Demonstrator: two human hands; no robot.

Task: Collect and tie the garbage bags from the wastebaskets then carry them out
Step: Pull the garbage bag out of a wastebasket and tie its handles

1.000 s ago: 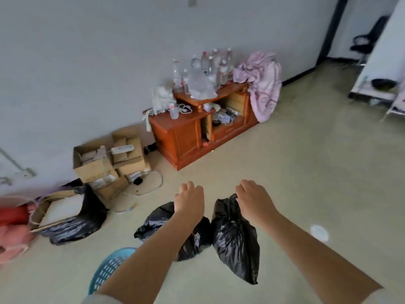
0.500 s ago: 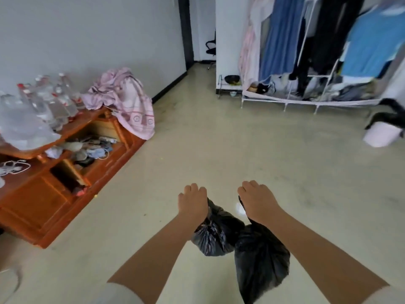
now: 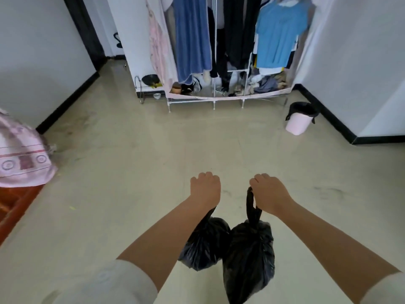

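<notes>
Two tied black garbage bags hang in front of me above the floor. My left hand (image 3: 205, 188) is closed on the neck of the smaller bag (image 3: 205, 245), which hangs partly behind my forearm. My right hand (image 3: 268, 195) grips the knotted top of the larger bag (image 3: 249, 257), and the two bags touch side by side. A pink wastebasket (image 3: 298, 125) lined with a black bag stands on the floor at the far right, near the wall corner.
A fabric wardrobe (image 3: 228, 47) full of hanging clothes stands straight ahead against the far wall. A doorway (image 3: 105, 29) opens at the back left. A pink cloth (image 3: 22, 159) drapes over a wooden cabinet (image 3: 13, 205) at the left edge.
The view has swung right, from the wooden cabinet and boxes to the wardrobe and pink wastebasket. Both hands keep hold of their bags, which now hang lower and closer together.
</notes>
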